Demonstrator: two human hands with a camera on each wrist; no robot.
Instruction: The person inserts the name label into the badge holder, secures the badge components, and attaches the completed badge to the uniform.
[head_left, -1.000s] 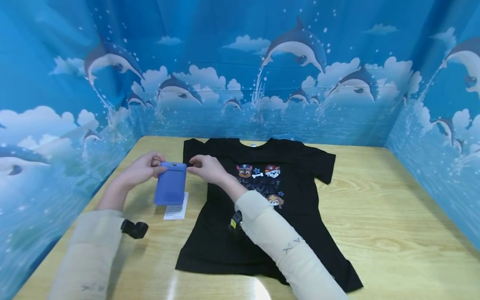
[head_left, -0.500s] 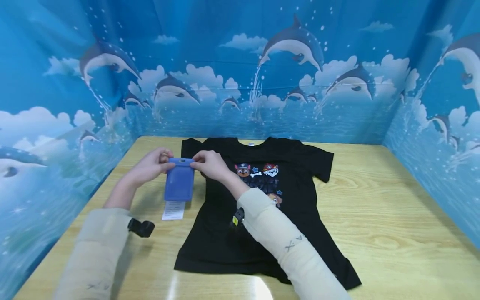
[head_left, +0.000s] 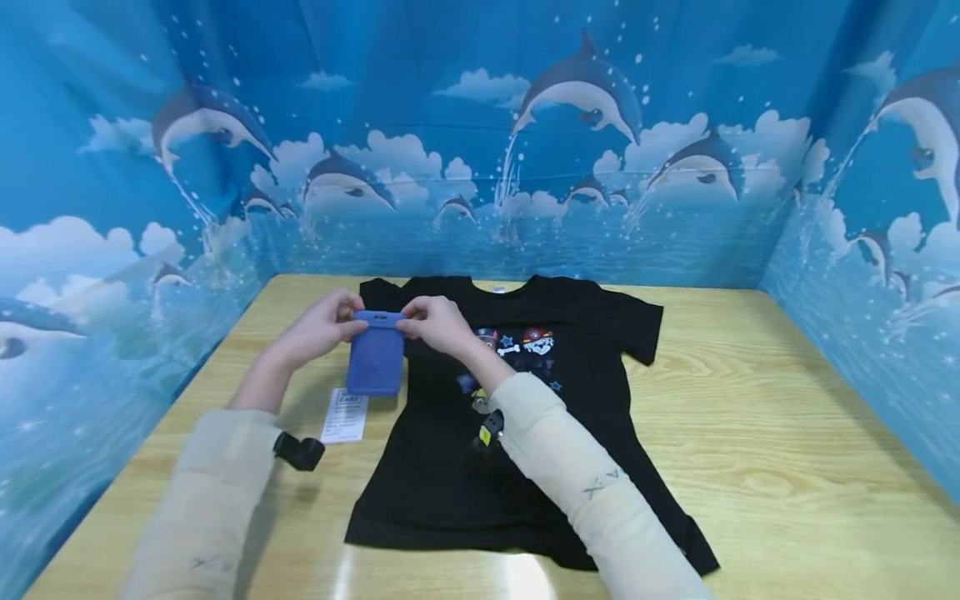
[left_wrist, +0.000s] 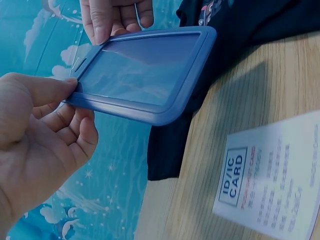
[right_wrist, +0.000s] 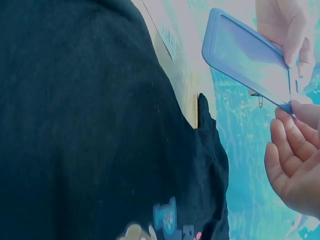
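A blue card holder [head_left: 376, 360] with a clear window and a slot at its top hangs above the table, between both hands. My left hand [head_left: 322, 327] pinches its upper left corner between thumb and fingers. At the upper right corner, my right hand [head_left: 438, 325] pinches it the same way. The window of the holder shows well in the left wrist view, where the thumb of my left hand [left_wrist: 45, 120] presses near the slot. Below the holder on the table lies a white paper card [left_wrist: 270, 175] printed "ID/IC CARD".
A black T-shirt [head_left: 525, 483] with cartoon dog prints lies spread on the wooden table [head_left: 750, 417], right of the paper card and under my right forearm. A blue dolphin-print curtain [head_left: 420, 225] encloses the table at the back and sides.
The card holder has moved right and slightly away with both hands, uncovering more of the paper card. My right hand, beside its corner a second ago, now pinches it.
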